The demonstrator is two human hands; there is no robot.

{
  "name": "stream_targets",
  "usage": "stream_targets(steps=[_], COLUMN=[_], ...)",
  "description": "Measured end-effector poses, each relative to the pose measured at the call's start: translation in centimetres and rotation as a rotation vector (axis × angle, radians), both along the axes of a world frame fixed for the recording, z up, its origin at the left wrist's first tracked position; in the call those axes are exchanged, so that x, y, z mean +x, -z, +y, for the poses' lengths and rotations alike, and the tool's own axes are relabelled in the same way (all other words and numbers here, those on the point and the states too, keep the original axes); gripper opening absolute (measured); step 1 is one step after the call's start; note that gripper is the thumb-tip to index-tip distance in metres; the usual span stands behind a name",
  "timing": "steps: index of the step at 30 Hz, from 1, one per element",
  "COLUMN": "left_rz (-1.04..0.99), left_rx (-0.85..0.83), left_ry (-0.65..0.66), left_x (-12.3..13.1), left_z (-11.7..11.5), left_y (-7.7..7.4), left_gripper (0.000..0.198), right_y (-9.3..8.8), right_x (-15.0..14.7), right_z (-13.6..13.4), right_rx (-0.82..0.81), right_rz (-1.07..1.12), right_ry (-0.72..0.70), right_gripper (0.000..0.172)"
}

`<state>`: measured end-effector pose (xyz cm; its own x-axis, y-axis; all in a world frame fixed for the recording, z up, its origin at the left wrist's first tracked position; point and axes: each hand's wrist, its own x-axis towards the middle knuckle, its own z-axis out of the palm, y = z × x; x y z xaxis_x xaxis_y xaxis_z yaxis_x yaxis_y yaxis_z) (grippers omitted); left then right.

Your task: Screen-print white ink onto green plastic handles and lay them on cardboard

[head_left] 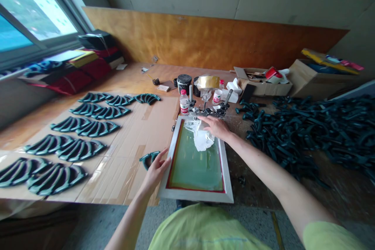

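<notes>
Cardboard sheeting (pixel 123 172) on the tabletop (pixel 117 74) carries rows of dark green curved plastic parts (pixel 70 125). One loose part (pixel 149 159) lies just beside my left hand (pixel 156 170), whose fingers (pixel 164 160) spread open against the left rail of a silver-framed silk screen (pixel 196 194), touching it without gripping. Green mesh (pixel 195 168) fills the frame inside a red border. My right hand (pixel 215 127), fingers (pixel 205 122) extended and open, presses crumpled clear plastic and white tissue (pixel 200 136) at the frame's far end, near the black hinge clamps (pixel 208 112). Farther right, more dark parts (pixel 304 133) lie heaped.
</notes>
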<state>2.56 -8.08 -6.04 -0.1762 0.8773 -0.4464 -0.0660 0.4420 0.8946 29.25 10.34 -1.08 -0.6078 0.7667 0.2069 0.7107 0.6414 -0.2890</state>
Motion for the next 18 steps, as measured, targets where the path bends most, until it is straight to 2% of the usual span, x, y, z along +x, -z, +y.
stream_targets(steps=[3, 6, 9, 11, 13, 15, 17, 18], left_rz=[-0.038, -0.099, -0.144, -0.144, -0.146, -0.167, -0.189, -0.196], left_rx=[0.009, 0.071, 0.351, 0.516, 0.549, 0.541, 0.561, 0.549], left_ry=[0.011, 0.009, -0.062, -0.089, -0.053, -0.045, -0.136, -0.189], left_x=[-0.5, -0.8, -0.2, 0.5, 1.0, 1.4, 2.0, 2.5], left_z=[0.7, 2.5, 5.4, 7.6, 9.5, 10.8, 10.8, 10.3], left_y=[-3.1, -6.0, -8.8, -10.8, -12.5, -13.5, -13.1, -12.3], left_gripper=[0.083, 0.075, 0.064, 0.056, 0.054, 0.056, 0.056, 0.055], right_y=[-1.3, -1.9, -0.6, 1.5, 4.1, 6.3, 7.4, 7.4], right_x=[-0.3, 2.4, 6.0, 7.3, 7.3, 6.5, 5.3, 4.7], right_z=[3.2, 4.5, 3.5, 1.7, -0.6, -2.7, -4.2, -4.9], right_rx=[0.051, 0.181, 0.142, 0.023, -0.074, -0.101, -0.083, -0.070], right_rz=[-0.017, 0.101, 0.192, 0.179, 0.148, 0.102, 0.045, 0.020], right_ry=[0.122, 0.299, 0.543, 0.603, 0.518, 0.354, 0.209, 0.175], right_gripper=[0.068, 0.051, 0.022, 0.013, 0.014, 0.019, 0.026, 0.024])
